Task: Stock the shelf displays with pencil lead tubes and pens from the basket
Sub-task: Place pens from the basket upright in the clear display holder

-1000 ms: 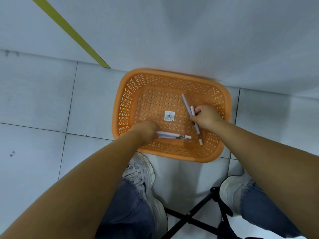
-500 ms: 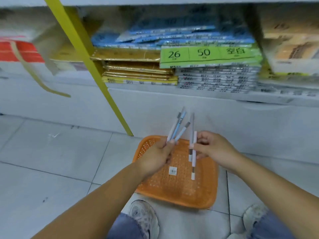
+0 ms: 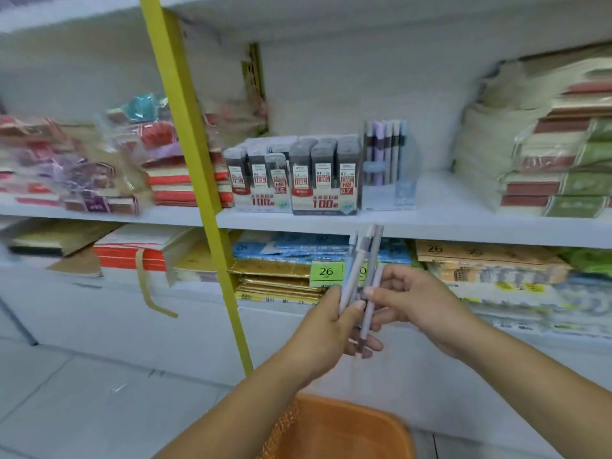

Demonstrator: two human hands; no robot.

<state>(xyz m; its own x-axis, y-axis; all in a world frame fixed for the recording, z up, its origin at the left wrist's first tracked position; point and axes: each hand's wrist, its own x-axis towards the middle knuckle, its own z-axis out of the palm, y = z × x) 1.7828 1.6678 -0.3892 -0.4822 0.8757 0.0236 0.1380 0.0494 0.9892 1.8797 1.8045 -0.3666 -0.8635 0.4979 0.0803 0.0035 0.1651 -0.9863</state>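
Left hand (image 3: 326, 327) curls round a loose upright bunch of pens (image 3: 355, 274), right hand (image 3: 420, 304) pinches one, just below the shelf (image 3: 463, 231) front edge, above the basket (image 3: 344, 429); the fanned pens could slip free.

Matt plastic pens (image 3: 353, 276), glossy clear plastic lead tubes (image 3: 323, 170), smooth orange plastic basket (image 3: 344, 429), shiny film-wrapped paper packs (image 3: 99, 154), smooth white shelf (image 3: 463, 233), glossy floor tiles (image 3: 82, 409).

Pen display (image 3: 389, 160) right of lead-tube displays (image 3: 294, 180) on shelf (image 3: 447, 223), basket (image 3: 347, 432) below
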